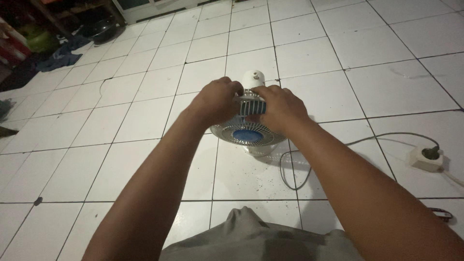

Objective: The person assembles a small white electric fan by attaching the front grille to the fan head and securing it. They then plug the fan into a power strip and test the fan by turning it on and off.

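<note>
A: Nearest the camera is a grey trouser knee (251, 237), then two bare forearms reaching forward over the white tiled floor (121, 159).

B: And the hands?

A: The left hand (216, 100) and the right hand (280, 107) both curl around the top of a small white fan (249, 128) with blue blades, which stands on the floor; the fingers are pressed onto its wire grille, gripping it.

B: How to do it well?

A: I'd judge a steady, even grip from both sides, fingers kept outside the wires.

B: Any containers?

A: None near. Its cord (290, 169) runs right to a socket block (427, 157). The dark round thing (101, 29) far left is too dim to tell.
</note>
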